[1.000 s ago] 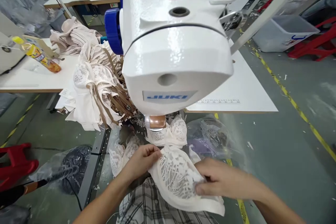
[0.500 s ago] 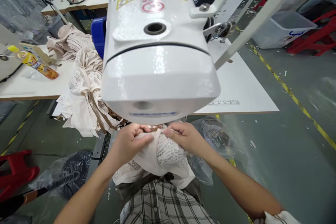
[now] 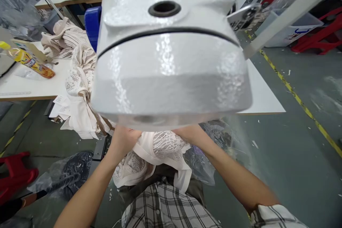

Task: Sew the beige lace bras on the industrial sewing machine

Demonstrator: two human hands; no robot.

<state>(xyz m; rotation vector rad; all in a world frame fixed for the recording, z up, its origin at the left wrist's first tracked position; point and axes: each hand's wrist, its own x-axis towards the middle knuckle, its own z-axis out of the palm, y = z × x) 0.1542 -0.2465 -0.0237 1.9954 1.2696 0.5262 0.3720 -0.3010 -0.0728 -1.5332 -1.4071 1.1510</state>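
Observation:
A cream lace bra (image 3: 167,146) hangs in front of me below the white sewing machine's head (image 3: 171,78), its lower parts draped over my lap. My left hand (image 3: 125,138) grips the bra's upper left edge, close under the machine. On the other side, my right hand (image 3: 190,133) holds the upper right edge by the lace cup. The machine's head hides most fingertips of both hands, and the needle area is out of sight behind it.
A heap of cream bras (image 3: 81,85) lies left of the machine, hanging over the table edge. Farther left are a drink bottle (image 3: 29,60) and a white table (image 3: 16,89). Plastic bags (image 3: 221,135) and red stools (image 3: 16,174) stand around on the floor.
Both hands have moved up and forward with the bra, so the machine's head covers more of the fingers. My view has come closer to the machine.

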